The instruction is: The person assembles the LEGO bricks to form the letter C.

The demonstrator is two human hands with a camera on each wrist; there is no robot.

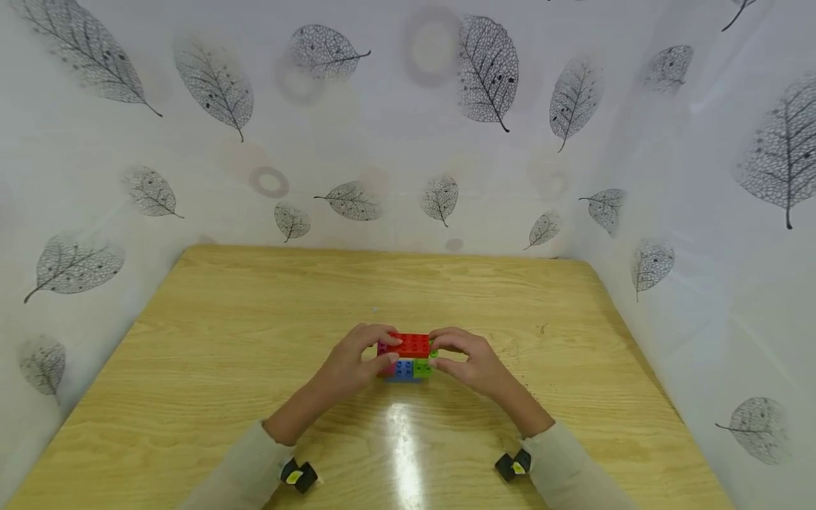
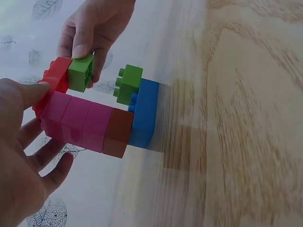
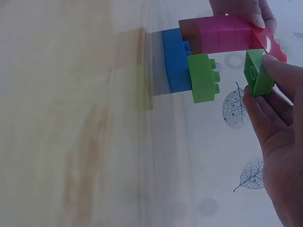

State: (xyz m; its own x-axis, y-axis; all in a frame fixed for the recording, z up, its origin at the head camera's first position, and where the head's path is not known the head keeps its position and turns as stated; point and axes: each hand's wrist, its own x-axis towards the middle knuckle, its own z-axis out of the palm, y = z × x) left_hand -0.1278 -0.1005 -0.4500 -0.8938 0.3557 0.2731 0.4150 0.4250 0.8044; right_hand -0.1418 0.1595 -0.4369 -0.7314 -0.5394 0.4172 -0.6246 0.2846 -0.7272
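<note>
A toy-brick structure stands on the table. At its foot is a blue brick (image 2: 146, 113); a brown brick (image 2: 118, 132) and several pink bricks (image 2: 75, 118) rise from its left end. Across the top of the pink column reaches a red brick (image 1: 411, 345), which my left hand (image 1: 353, 361) pinches near the pink end. My right hand (image 1: 474, 361) pinches a green brick (image 3: 259, 71) at the red brick's right end, thumb and fingers on opposite sides. Below it, another green brick (image 3: 201, 78) sits on the blue one, with a gap between the two greens.
The wooden table (image 1: 287, 297) surrounds the structure. A pale, leaf-patterned sheet (image 1: 395, 142) hangs behind the table and along both sides. Small dark devices sit at the left wrist (image 1: 298, 476) and the right wrist (image 1: 513, 465).
</note>
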